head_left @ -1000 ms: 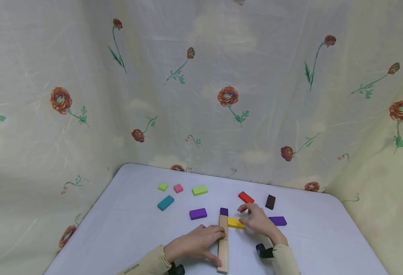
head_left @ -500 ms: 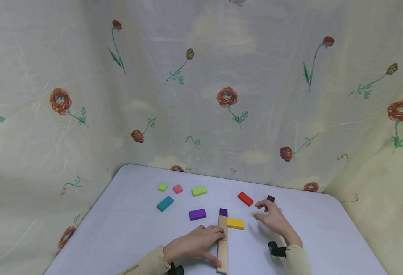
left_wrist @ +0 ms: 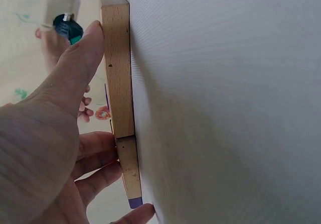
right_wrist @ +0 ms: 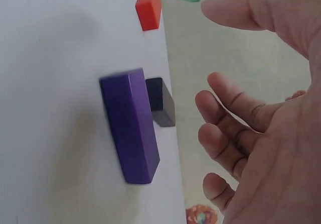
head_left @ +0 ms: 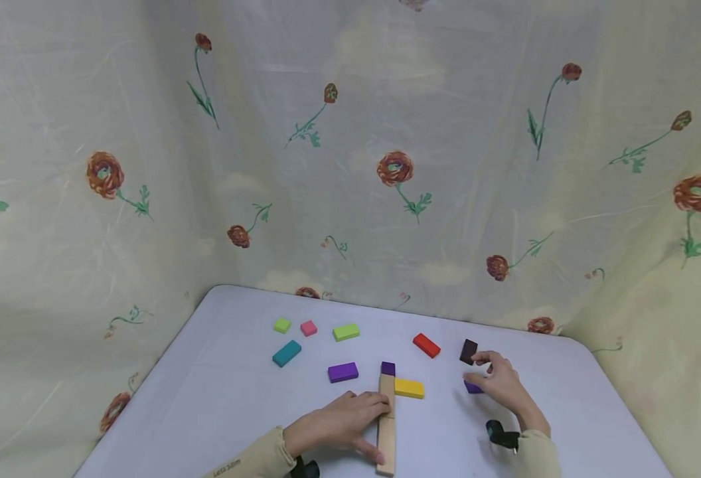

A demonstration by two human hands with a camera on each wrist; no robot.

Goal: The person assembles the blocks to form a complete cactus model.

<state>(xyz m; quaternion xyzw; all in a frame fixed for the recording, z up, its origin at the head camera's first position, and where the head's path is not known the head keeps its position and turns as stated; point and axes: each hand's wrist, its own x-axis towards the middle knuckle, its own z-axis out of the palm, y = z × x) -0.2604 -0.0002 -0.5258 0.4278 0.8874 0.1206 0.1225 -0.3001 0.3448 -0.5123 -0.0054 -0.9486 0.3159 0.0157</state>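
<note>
My left hand [head_left: 344,420] braces the near wooden block [head_left: 386,446] and the far wooden block [head_left: 388,390], laid end to end on the worktop [head_left: 207,398]; its fingers are spread wide along both. My right hand [head_left: 504,385] hovers near the right-hand purple block [right_wrist: 129,128], fingers widely parted, unloaded. The dark block [head_left: 468,352] lies just beyond; the yellow block [head_left: 409,388] sits beside the far wooden block.

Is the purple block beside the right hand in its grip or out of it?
Out of it. In the right wrist view, the purple block lies on the table, apart from the right hand, which holds nothing.
</note>
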